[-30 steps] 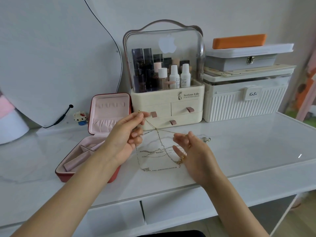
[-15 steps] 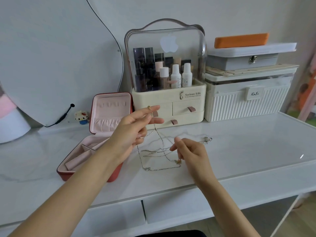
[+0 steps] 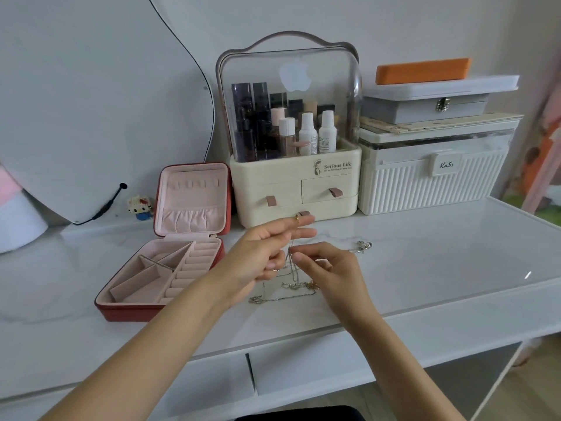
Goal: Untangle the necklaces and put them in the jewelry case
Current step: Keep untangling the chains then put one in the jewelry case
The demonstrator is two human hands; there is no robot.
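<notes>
Necklaces [image 3: 288,287] remain knotted together near the middle of the table [image 3: 425,268], most of the chains pooled on the marble between our two hands, with a small silver pendant end [image 3: 362,247] trailing off to the right. Our left hand [image 3: 267,253] holds some strands lifted off the surface, index and middle fingers stretched out toward the far side with a small gold piece perched on them, the lower fingers curled in. Our right hand [image 3: 328,265] has come in close since a moment ago: a second back it was open and apart from the left, and now its thumb and forefinger are pinching a strand just beside the left hand's fingertips. We read that as a shift from spreading the tangle to picking at one particular crossing, so the untangling is under way but far from done. Just which chain each hand has we cannot tell; they are too fine. Our jewelry case [image 3: 158,281] sits open to the left, lid up, its pink compartments holding no necklace that we can see, so nothing has been put away yet. Beyond the hands stands a cosmetics organizer [image 3: 291,177], and to its right a white ribbed box [image 3: 437,174].
</notes>
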